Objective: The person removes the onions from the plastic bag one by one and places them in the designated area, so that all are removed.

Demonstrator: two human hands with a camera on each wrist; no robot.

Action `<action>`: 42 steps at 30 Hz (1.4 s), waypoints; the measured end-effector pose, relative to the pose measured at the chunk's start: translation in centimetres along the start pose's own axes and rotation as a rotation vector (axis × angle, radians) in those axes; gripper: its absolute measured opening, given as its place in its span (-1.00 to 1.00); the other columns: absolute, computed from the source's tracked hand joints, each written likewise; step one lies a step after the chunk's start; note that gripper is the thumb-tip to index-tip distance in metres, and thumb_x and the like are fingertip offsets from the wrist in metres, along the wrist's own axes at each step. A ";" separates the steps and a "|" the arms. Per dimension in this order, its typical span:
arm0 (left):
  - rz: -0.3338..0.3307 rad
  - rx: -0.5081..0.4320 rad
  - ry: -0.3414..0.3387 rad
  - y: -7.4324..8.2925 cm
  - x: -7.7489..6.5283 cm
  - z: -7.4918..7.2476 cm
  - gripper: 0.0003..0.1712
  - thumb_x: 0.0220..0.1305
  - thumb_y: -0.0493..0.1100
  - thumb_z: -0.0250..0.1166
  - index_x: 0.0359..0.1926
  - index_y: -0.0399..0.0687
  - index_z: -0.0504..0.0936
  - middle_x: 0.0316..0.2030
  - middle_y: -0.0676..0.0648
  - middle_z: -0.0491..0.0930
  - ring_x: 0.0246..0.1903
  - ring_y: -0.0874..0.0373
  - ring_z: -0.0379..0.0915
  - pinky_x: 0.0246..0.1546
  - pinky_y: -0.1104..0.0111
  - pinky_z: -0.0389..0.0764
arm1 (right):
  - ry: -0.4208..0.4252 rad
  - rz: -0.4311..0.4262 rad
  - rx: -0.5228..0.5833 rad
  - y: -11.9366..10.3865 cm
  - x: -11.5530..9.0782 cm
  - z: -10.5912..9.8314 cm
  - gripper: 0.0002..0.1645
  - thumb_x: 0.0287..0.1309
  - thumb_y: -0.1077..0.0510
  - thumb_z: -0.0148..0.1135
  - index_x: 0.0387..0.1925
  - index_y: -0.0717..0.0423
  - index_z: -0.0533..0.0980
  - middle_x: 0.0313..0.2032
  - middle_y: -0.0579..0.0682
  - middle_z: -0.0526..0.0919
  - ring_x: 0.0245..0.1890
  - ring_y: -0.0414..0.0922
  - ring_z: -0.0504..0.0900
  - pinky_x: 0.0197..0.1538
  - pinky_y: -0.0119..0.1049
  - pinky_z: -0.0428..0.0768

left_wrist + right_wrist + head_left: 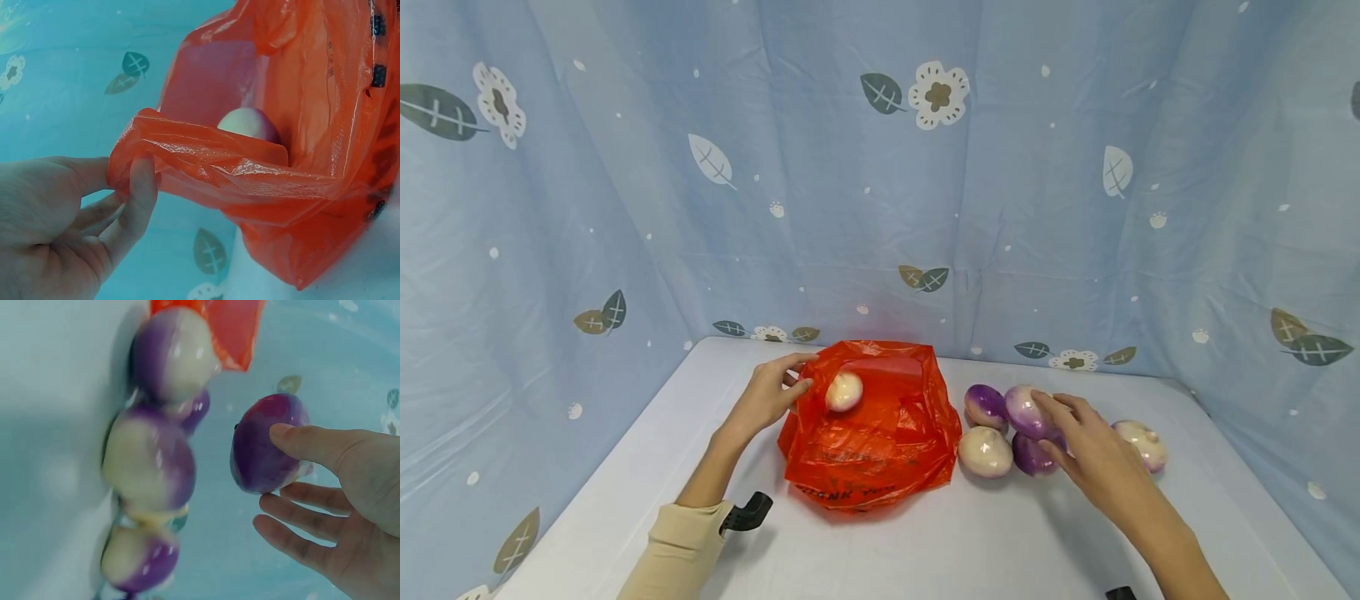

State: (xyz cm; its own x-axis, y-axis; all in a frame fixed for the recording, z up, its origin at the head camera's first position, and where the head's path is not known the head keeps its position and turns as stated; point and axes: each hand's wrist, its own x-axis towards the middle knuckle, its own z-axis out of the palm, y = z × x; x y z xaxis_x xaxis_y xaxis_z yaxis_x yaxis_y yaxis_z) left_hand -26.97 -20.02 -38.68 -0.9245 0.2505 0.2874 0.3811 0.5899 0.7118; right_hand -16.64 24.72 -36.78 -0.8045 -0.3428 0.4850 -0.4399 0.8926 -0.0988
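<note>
A red plastic bag [868, 454] lies on its side with its mouth wide, and a white-and-purple turnip [844, 392] shows inside it. My left hand [766, 398] is at the bag's left rim; in the left wrist view, thumb and fingers pinch the folded red film. My right hand [1097, 457] grips another purple-and-white turnip [265, 453] between thumb and fingers, lifted off the table in the right wrist view. Close beneath and around it sit a purple turnip [987, 406], a pale turnip [985, 452] and a dark purple turnip [1037, 456].
One more turnip [1142, 445] rests at the right, partly behind my right hand. All stand on a white table [925, 546]. A blue curtain [850, 208] with leaves and flowers hangs behind the table and along both sides.
</note>
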 end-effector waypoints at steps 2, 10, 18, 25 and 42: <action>-0.002 -0.005 -0.001 0.0 0.0 0.0 -0.51 0.27 -0.36 0.28 0.23 -0.15 0.52 -0.07 -0.31 0.62 -0.38 0.07 0.65 -0.53 0.29 0.72 | 0.029 -0.012 -0.023 0.7 -0.7 -0.3 -0.14 -0.08 0.18 0.52 0.31 -0.01 0.38 0.05 0.16 0.55 -0.11 0.10 0.66 -0.35 0.01 0.69; -0.007 -0.001 -0.002 0.0 0.0 0.1 -0.51 0.27 -0.35 0.28 0.24 -0.15 0.52 -0.07 -0.30 0.62 -0.37 0.08 0.64 -0.53 0.33 0.72 | 0.040 0.049 -0.068 3.1 -3.6 -0.7 -0.10 -0.18 0.20 0.54 0.28 -0.02 0.40 -0.01 0.13 0.54 -0.12 0.12 0.61 -0.46 0.13 0.63; -0.015 -0.006 -0.005 0.0 0.0 0.2 -0.51 0.28 -0.35 0.27 0.24 -0.15 0.51 -0.06 -0.30 0.61 -0.37 0.07 0.65 -0.55 0.41 0.70 | -0.004 0.088 -0.098 4.8 -6.0 -0.4 -0.10 -0.24 0.23 0.56 0.24 -0.03 0.41 -0.05 0.16 0.51 -0.31 0.01 0.61 -0.58 -0.02 0.58; -0.020 -0.013 -0.009 -0.1 0.0 -0.1 -0.51 0.28 -0.35 0.27 0.24 -0.15 0.51 -0.05 -0.32 0.61 -0.36 0.05 0.66 -0.49 0.21 0.74 | -0.141 0.184 -0.105 5.4 -7.1 0.1 -0.12 -0.11 0.12 0.54 0.29 -0.04 0.35 -0.02 0.23 0.52 -0.22 0.14 0.64 -0.53 0.14 0.61; -0.038 -0.010 -0.009 -0.1 0.0 -0.1 -0.51 0.29 -0.34 0.26 0.25 -0.12 0.51 -0.04 -0.31 0.61 -0.35 0.07 0.64 -0.50 0.28 0.73 | -0.085 0.123 -0.080 5.8 -8.5 1.9 -0.15 -0.20 0.16 0.58 0.21 -0.07 0.42 -0.05 0.07 0.54 -0.33 0.01 0.67 -0.58 -0.04 0.59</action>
State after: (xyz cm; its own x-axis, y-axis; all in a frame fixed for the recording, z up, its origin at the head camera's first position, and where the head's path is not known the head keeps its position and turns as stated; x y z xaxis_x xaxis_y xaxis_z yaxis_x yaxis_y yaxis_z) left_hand -27.00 -20.12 -38.67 -0.9382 0.2349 0.2542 0.3455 0.5914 0.7286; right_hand -13.07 32.24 -43.16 -0.8829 -0.2499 0.3975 -0.3055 0.9486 -0.0822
